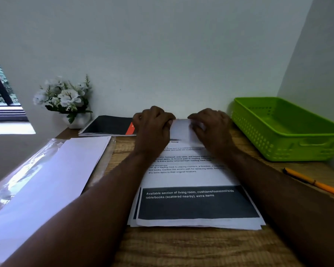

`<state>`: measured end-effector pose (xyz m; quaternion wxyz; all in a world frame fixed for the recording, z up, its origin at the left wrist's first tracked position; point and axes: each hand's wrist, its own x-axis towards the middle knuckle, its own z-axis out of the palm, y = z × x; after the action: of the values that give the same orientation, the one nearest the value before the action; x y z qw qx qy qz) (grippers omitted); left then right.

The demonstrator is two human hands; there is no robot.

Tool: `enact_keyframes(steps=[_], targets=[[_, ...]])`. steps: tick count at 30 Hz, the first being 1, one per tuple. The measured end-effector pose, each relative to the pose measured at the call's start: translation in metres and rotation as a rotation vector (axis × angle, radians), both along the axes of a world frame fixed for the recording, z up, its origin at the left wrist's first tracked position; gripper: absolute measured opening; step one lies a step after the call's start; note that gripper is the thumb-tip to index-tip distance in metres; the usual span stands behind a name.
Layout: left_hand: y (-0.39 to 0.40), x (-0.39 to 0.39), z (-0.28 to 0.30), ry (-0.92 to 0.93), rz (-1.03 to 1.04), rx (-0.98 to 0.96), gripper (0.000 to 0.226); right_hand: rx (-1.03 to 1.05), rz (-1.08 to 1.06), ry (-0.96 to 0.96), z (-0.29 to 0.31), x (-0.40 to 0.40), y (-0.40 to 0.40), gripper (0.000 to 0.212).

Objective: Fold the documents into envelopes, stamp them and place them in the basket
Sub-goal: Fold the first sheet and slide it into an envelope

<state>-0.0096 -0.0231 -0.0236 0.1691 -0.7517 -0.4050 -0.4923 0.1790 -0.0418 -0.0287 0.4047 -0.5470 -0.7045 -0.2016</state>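
Here, two hands: left hand (152,124), right hand (210,126), fingers pinching top document (183,176) far edge; one basket (289,130).

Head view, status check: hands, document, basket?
Left hand and right hand both pinch far edge of top document, curling it toward the person. Green basket right, nothing visible inside. Envelopes left, untouched. Nothing blocking.

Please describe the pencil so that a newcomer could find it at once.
Start at the green basket at the desk's right. Just in front of it, towards the person, a pencil lies slanted on the bare wood. It is the only thin orange-yellow thing there.
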Motion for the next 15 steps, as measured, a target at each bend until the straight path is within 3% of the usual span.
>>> enact_keyframes(steps=[3,6,11,15], targets=[[-0.010,-0.001,0.002,-0.009,0.003,0.077,0.012,0.147,0.050,-0.064,0.011,0.001,-0.007,0.010],[-0.010,0.000,0.004,0.046,0.021,-0.019,0.017,0.026,0.131,-0.151,0.006,-0.002,-0.011,0.009],[-0.001,0.007,-0.012,0.142,-0.179,-0.473,0.029,-0.375,0.152,-0.148,-0.001,-0.006,-0.015,0.014],[0.005,0.007,-0.023,0.165,-0.152,-0.842,0.035,-0.548,0.253,-0.043,0.001,-0.007,-0.017,0.013]])
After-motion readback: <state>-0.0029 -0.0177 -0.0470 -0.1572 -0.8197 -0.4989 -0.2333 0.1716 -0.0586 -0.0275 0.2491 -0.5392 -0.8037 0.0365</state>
